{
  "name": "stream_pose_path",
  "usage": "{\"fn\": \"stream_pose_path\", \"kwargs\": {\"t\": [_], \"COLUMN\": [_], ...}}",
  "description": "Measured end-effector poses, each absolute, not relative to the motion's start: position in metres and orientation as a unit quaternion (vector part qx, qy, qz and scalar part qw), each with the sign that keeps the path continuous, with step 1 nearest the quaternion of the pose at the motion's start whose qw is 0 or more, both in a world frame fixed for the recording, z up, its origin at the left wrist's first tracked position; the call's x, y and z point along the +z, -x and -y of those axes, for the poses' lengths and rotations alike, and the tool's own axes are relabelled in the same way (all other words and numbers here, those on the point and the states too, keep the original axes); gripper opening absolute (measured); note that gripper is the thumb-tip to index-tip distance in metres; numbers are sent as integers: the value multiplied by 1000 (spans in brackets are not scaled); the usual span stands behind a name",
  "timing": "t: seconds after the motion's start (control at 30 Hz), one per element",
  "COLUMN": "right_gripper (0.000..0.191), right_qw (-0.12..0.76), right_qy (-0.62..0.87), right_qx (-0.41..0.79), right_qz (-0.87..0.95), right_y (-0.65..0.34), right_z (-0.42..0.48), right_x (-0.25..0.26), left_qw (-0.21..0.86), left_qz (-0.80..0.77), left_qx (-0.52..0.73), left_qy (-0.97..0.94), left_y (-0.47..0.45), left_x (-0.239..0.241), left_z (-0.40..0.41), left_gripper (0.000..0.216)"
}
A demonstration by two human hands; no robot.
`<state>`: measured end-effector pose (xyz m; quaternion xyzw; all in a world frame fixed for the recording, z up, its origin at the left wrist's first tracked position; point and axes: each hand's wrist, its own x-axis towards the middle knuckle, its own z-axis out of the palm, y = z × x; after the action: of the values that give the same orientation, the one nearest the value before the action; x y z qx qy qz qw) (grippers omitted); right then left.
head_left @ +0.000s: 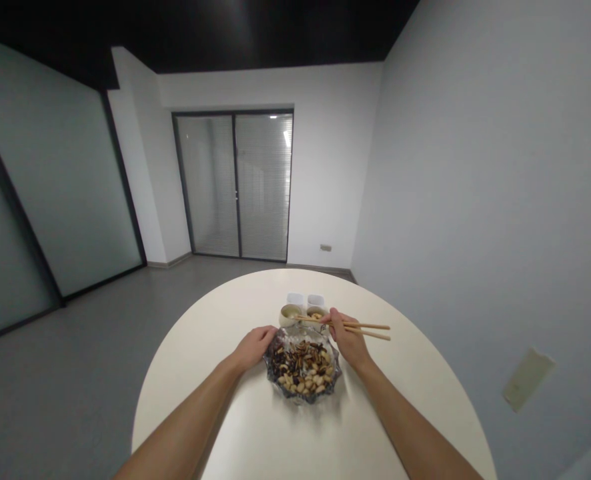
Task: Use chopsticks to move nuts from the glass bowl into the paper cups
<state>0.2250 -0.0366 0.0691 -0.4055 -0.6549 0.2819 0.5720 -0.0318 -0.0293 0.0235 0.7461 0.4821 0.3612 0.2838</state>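
A scalloped glass bowl [280, 388] full of mixed nuts and dark seeds sits on the round white table [255, 440]. My left hand [254, 347] rests against the bowl's left rim, fingers curled on it. Held by my right hand [344, 339], a pair of wooden chopsticks [370, 328] points left, its tips over a small round bowl [317, 312] behind the glass bowl. A second small round bowl [289, 313] stands just left of that one.
Two small white square cups [305, 299] stand behind the round bowls. The table's edge curves close on the left and far side. Grey floor, a white wall on the right and glass doors with blinds at the back.
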Motion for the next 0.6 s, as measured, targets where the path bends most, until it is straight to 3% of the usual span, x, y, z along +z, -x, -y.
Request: {"fn": "stream_pose_path", "kwargs": {"t": [0.6], "right_gripper": [53], "right_qw": [539], "right_qy": [416], "right_qx": [283], "right_qz": [675], "right_y": [-220], "right_z": [37], "right_x": [64], "left_qw": [286], "left_qz": [-487], "left_qx": [356], "left_qy": [-745], "left_y": [31], "left_x": [27], "left_z": [30], "left_gripper": [54]}}
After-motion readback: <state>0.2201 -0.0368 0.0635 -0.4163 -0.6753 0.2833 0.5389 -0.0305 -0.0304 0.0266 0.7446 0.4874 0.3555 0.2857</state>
